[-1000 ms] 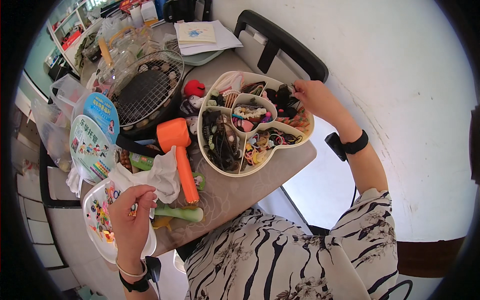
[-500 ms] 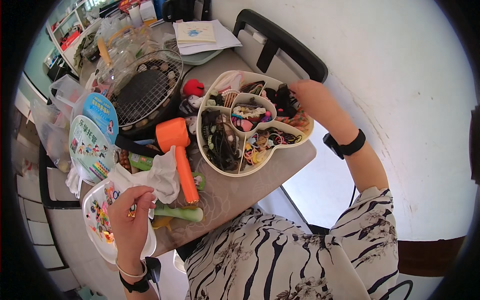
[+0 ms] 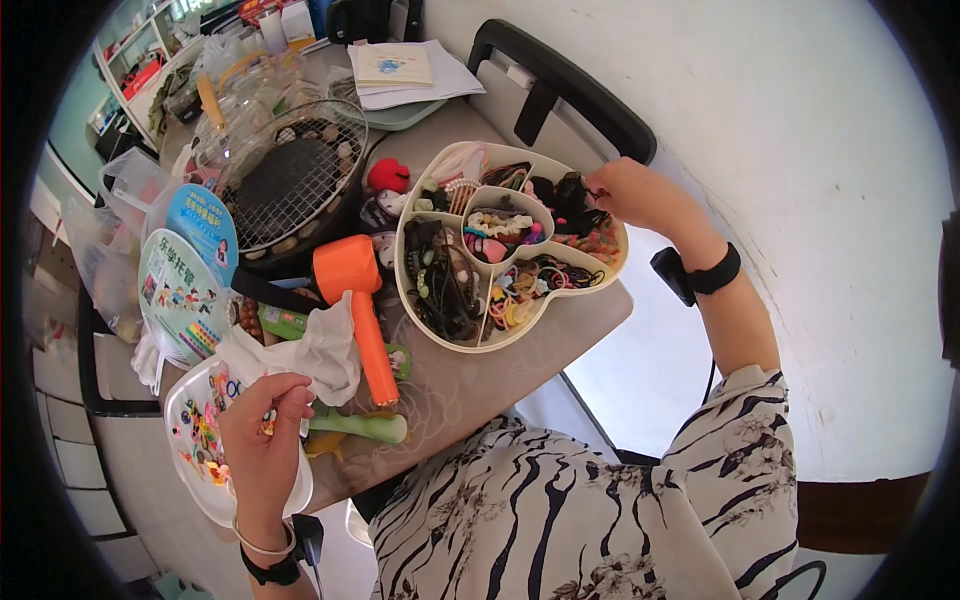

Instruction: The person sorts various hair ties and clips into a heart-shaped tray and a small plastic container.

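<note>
A cream divided tray (image 3: 470,345) of hair ties, clips and beaded pieces lies on the table. At its far right compartment, my right hand (image 3: 640,195) has its fingers pinched against black hair accessories (image 3: 572,200); what exactly sits between the fingertips is hidden. Patterned orange-green fabric (image 3: 590,242) lies just below that spot, inside the same tray. On the near left, my left hand (image 3: 262,430) is raised over a white tray (image 3: 300,490) of small colourful trinkets (image 3: 205,430). Its fingers are curled together, and any thing in them cannot be made out.
An orange hammer-shaped object (image 3: 372,350), crumpled white tissue (image 3: 325,360) and a green tube-like item (image 3: 370,428) lie between the trays. Behind them stands a round wire-mesh grill (image 3: 290,190). Two hand fans (image 3: 185,290) lean at left; a chair back (image 3: 560,85) borders the far right.
My right hand has shifted slightly right, its fingertips now nearer the compartment's right side, and the wrist has turned. My left hand stays almost still over the white tray.
</note>
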Motion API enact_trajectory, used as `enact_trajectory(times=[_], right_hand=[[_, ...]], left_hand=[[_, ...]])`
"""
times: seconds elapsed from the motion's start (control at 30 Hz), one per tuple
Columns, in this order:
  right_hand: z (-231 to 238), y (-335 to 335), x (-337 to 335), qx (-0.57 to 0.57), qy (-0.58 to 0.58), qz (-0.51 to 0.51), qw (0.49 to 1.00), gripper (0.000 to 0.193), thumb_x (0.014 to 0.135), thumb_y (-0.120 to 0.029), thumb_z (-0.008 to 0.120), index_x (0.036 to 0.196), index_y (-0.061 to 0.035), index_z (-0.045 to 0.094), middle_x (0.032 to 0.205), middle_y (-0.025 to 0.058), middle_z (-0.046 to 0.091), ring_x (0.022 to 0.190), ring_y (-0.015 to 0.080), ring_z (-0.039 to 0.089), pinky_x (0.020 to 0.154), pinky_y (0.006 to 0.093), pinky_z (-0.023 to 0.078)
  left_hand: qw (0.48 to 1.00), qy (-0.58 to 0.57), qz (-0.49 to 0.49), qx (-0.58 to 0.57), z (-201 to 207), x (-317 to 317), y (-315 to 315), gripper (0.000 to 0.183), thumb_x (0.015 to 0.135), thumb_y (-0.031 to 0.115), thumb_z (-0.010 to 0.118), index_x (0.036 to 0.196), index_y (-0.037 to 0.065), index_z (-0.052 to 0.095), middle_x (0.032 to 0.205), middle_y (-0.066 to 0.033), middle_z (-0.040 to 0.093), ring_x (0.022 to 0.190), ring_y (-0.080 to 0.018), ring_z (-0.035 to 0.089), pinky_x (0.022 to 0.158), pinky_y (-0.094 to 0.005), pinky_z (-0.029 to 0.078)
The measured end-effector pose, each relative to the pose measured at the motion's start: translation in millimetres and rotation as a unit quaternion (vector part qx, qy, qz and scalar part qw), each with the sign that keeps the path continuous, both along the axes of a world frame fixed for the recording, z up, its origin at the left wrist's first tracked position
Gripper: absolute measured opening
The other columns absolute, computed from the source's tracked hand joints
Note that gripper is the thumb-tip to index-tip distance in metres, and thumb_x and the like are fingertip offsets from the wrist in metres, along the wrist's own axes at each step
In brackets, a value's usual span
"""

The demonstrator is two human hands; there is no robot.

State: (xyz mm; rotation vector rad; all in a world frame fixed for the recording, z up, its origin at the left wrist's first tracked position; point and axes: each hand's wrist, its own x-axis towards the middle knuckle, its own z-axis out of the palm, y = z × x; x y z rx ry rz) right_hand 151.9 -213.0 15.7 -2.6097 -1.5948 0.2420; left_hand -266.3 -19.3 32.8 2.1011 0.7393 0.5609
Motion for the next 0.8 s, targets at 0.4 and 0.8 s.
enact_trajectory(times=[0.4,0.8], right_hand=[[46.0,20.1,-9.4,0.123,0.027,0.013,0.992,0.012,0.086,-0.009,0.057,0.085,0.0019,0.054,0.066,0.0133,0.053,0.061,0.0258,0.045,0.059,0.0357,0.042],[39.1,26.9,-8.9,0.047,0.091,-0.018,0.995,0.015,0.095,-0.015,0.050,0.090,-0.0010,0.052,0.071,0.0090,0.054,0.070,0.0167,0.059,0.060,0.0310,0.046]], left_hand=[[1.000,0.002,0.008,-0.018,3.6,0.7,-1.4,0.009,0.090,0.003,0.061,0.095,-0.003,0.065,0.077,-0.0075,0.065,0.066,-0.0122,0.063,0.062,-0.0230,0.049],[1.000,0.000,0.014,0.012,5.6,-5.5,1.1,0.008,0.090,0.003,0.061,0.093,-0.003,0.064,0.077,-0.0074,0.065,0.065,-0.0120,0.062,0.060,-0.0231,0.048]])
